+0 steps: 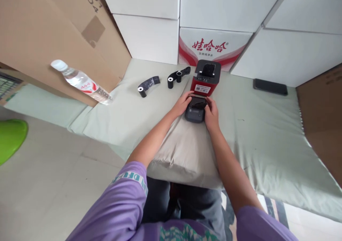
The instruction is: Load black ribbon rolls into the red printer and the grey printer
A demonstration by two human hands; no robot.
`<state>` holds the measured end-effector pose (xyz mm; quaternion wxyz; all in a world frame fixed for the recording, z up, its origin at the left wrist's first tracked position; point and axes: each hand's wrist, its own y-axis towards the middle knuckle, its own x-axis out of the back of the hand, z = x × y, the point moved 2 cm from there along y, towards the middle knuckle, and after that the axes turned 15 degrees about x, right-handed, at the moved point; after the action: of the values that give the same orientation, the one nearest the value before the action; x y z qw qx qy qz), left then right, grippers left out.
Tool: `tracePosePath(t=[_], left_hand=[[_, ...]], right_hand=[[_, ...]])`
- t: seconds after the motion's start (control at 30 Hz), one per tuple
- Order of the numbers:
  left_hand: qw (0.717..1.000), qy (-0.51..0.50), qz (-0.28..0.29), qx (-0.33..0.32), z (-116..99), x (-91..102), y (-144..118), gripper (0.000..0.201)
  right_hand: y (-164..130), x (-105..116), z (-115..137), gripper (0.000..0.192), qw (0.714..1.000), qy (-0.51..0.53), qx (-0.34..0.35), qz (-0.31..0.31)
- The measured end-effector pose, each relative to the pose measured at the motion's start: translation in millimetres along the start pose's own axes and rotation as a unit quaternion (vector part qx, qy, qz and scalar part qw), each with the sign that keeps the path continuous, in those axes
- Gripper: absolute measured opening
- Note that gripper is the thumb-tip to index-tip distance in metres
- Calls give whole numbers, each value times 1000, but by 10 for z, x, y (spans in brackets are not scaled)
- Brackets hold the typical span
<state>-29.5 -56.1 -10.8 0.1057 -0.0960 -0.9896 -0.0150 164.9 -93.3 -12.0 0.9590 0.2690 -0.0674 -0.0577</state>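
A small dark grey box-shaped device (194,113) with its top lid open lies on a pale cushion (181,152). My left hand (183,103) grips its left side, fingers reaching over the open top. My right hand (211,113) holds its right side, thumb at the lid edge. Just behind it stands a red label printer (205,78) with a black top. To the left on the mat lie two black ribbon rolls, one (148,85) partly unwound and another (177,76) with two cores.
A pale green mat (267,134) covers the floor. A plastic water bottle (81,81) leans on a cardboard box (53,34) at the left. White cartons (232,6) stack behind. A black phone (270,86) lies at the right. A green object (10,137) is at the far left.
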Motion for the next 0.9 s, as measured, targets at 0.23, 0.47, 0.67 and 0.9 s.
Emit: tracePosePath(t=[0.23,0.47,0.67,0.9], left_hand=[[998,56,6,-4,-75,3,-33,47],[999,48,18,-9,-44,36,-97,54],[1000,-3,2,10,22,48,-67,44],[1000,9,1,4,14,41,51,46]], right_hand=[[15,13,-13,49,1000,0,-13,4],[18,-2,43,50,1000,-14,-12,24],[25,7,66,45,999,-54,-6,-4],[-74,-42,251,20,991,-126,-12,-30]])
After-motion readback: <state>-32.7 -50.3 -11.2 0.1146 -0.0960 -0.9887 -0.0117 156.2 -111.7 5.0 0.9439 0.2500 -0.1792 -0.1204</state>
